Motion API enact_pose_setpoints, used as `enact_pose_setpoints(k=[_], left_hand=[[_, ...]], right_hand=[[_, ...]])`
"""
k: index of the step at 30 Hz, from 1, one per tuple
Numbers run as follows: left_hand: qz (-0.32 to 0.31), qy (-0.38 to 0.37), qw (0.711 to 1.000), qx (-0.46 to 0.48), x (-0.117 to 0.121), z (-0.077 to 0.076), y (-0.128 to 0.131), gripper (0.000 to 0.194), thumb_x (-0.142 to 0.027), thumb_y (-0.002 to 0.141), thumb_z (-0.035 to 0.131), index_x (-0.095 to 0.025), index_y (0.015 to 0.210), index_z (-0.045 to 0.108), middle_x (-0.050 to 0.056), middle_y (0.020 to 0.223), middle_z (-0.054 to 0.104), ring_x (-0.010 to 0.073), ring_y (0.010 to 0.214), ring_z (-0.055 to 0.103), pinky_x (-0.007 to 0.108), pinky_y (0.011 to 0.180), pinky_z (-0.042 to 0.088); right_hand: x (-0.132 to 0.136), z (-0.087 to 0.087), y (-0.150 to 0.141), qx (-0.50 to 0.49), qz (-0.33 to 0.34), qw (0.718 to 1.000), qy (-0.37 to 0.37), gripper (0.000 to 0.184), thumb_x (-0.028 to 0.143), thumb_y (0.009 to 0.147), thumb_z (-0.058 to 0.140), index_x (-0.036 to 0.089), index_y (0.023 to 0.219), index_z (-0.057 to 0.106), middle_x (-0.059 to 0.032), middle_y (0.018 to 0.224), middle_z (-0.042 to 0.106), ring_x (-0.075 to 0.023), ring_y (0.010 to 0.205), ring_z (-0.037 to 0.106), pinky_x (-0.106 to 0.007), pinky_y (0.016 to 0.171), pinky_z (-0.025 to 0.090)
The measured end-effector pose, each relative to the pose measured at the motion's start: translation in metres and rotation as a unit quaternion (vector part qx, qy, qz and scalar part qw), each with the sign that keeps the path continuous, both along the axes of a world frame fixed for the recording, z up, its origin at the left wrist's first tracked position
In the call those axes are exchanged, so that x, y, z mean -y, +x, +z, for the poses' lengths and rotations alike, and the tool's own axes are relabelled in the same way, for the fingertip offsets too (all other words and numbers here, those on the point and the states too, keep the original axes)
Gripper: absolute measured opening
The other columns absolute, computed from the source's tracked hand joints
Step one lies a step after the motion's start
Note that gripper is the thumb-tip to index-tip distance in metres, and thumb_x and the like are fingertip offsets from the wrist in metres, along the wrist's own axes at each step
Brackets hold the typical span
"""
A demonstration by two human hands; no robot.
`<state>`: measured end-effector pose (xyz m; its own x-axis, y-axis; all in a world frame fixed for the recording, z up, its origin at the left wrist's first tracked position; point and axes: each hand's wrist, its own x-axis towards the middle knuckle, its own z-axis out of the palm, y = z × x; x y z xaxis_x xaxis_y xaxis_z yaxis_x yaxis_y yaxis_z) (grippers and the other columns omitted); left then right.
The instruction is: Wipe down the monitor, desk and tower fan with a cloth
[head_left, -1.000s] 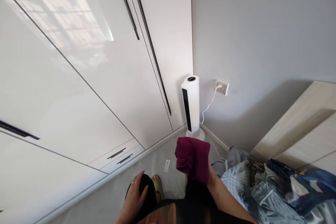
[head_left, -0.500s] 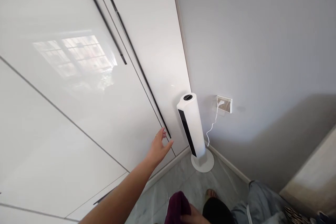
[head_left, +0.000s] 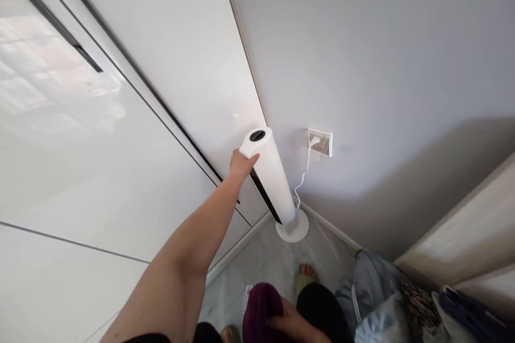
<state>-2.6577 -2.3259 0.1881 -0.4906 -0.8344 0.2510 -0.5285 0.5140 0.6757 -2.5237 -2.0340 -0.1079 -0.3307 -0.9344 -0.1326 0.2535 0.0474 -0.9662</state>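
Note:
A white tower fan [head_left: 270, 171] with a dark front strip and a round base stands on the floor in the corner. My left hand [head_left: 242, 165] is closed around its upper body just below the black top panel, thumb on the near side; the other fingers are partly hidden. Low in the view, my right hand [head_left: 292, 322] grips a bunched purple cloth [head_left: 259, 311]. Some of that hand's fingers are covered by the folds.
White glossy cabinet doors [head_left: 193, 75] with long dark handles line the left. A plug sits in the wall socket [head_left: 321, 143], its white cord [head_left: 302, 177] hanging behind the fan. Piled clothes [head_left: 378, 289] lie at lower right, beside my feet.
My left hand has moved from beside the cabinet door's handle onto the tower fan and closed around it. The view has shifted right and nearer. My right hand still holds the purple cloth.

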Motion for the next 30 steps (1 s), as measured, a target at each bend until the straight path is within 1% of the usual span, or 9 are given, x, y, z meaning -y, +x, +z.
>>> enact_pose_setpoints(k=[4, 7, 12, 15, 19, 22, 25, 27, 30], left_hand=[[0.015, -0.006, 1.0, -0.008, 0.005, -0.007, 0.013, 0.068, -0.047, 0.083, 0.087, -0.012, 0.132, 0.055, 0.021, 0.134, 0.068, 0.0353, 0.128, 0.067, 0.046, 0.107, 0.055], [0.025, -0.008, 0.999, -0.03, 0.004, -0.008, 0.033, 0.063, -0.047, 0.081, 0.088, -0.014, 0.125, 0.056, 0.017, 0.127, 0.069, 0.033, 0.12, 0.069, 0.046, 0.102, 0.058], [0.035, 0.002, 0.998, -0.058, -0.003, -0.009, 0.069, 0.058, -0.049, 0.078, 0.088, -0.017, 0.117, 0.059, 0.012, 0.114, 0.07, 0.0305, 0.108, 0.071, 0.046, 0.095, 0.06], [0.043, 0.001, 0.997, -0.062, -0.005, -0.011, 0.095, 0.06, -0.05, 0.076, 0.088, -0.017, 0.118, 0.059, 0.011, 0.114, 0.069, 0.0298, 0.106, 0.07, 0.045, 0.094, 0.06], [0.07, -0.021, 0.997, -0.038, -0.006, -0.014, 0.141, 0.06, -0.051, 0.075, 0.088, -0.019, 0.116, 0.058, 0.009, 0.112, 0.068, 0.03, 0.109, 0.069, 0.046, 0.095, 0.059], [0.11, -0.032, 0.993, -0.01, -0.011, -0.014, 0.182, 0.056, -0.051, 0.075, 0.089, -0.02, 0.108, 0.056, 0.007, 0.107, 0.068, 0.0296, 0.106, 0.069, 0.044, 0.093, 0.058], [0.143, -0.033, 0.989, -0.001, -0.024, -0.016, 0.227, 0.053, -0.049, 0.075, 0.089, -0.021, 0.103, 0.053, 0.006, 0.101, 0.067, 0.0285, 0.101, 0.069, 0.042, 0.088, 0.056], [0.157, -0.029, 0.987, -0.006, -0.037, -0.019, 0.257, 0.052, -0.048, 0.076, 0.088, -0.023, 0.101, 0.052, 0.005, 0.1, 0.067, 0.0277, 0.099, 0.069, 0.04, 0.086, 0.055], [0.172, -0.033, 0.984, -0.017, -0.059, -0.028, 0.297, 0.049, -0.05, 0.079, 0.086, -0.023, 0.101, 0.051, 0.005, 0.101, 0.066, 0.0285, 0.101, 0.069, 0.041, 0.087, 0.054]], right_hand=[[-0.001, 0.002, 0.024, 0.168, 0.061, 0.983, -0.049, 0.054, 0.05, 0.053, 0.085, 0.035, 0.104, 0.074, -0.0005, 0.1, 0.079, -0.0399, 0.116, 0.073, -0.056, 0.108, 0.046], [-0.003, -0.001, 0.023, 0.178, 0.059, 0.981, -0.043, 0.054, 0.044, 0.053, 0.088, 0.033, 0.105, 0.073, -0.0008, 0.104, 0.078, -0.0379, 0.115, 0.072, -0.053, 0.11, 0.045], [-0.007, -0.009, 0.027, 0.184, 0.076, 0.979, -0.035, 0.063, 0.046, 0.054, 0.093, 0.029, 0.112, 0.076, -0.0013, 0.104, 0.078, -0.035, 0.113, 0.071, -0.05, 0.107, 0.047], [-0.011, -0.011, 0.031, 0.192, 0.103, 0.976, -0.029, 0.066, 0.048, 0.052, 0.096, 0.024, 0.111, 0.077, -0.0035, 0.103, 0.079, -0.032, 0.107, 0.073, -0.049, 0.107, 0.049], [-0.014, -0.012, 0.031, 0.207, 0.131, 0.969, -0.027, 0.064, 0.046, 0.058, 0.096, 0.021, 0.114, 0.077, -0.0059, 0.106, 0.079, -0.0292, 0.106, 0.074, -0.047, 0.108, 0.052], [-0.015, -0.013, 0.032, 0.213, 0.121, 0.969, -0.004, 0.059, 0.04, 0.054, 0.095, 0.02, 0.106, 0.078, -0.0044, 0.096, 0.08, -0.0297, 0.103, 0.076, -0.046, 0.105, 0.054], [-0.019, -0.01, 0.037, 0.209, 0.1, 0.973, 0.014, 0.044, 0.037, 0.054, 0.088, 0.023, 0.093, 0.074, -0.0013, 0.085, 0.078, -0.032, 0.101, 0.077, -0.047, 0.103, 0.055], [-0.025, -0.008, 0.041, 0.216, 0.062, 0.974, 0.023, 0.036, 0.038, 0.056, 0.085, 0.026, 0.087, 0.071, -0.0002, 0.079, 0.077, -0.0339, 0.1, 0.079, -0.049, 0.099, 0.058], [-0.037, -0.005, 0.044, 0.246, -0.033, 0.967, 0.053, 0.034, 0.049, 0.056, 0.087, 0.03, 0.079, 0.069, -0.0006, 0.068, 0.074, -0.0373, 0.093, 0.081, -0.052, 0.09, 0.064]])
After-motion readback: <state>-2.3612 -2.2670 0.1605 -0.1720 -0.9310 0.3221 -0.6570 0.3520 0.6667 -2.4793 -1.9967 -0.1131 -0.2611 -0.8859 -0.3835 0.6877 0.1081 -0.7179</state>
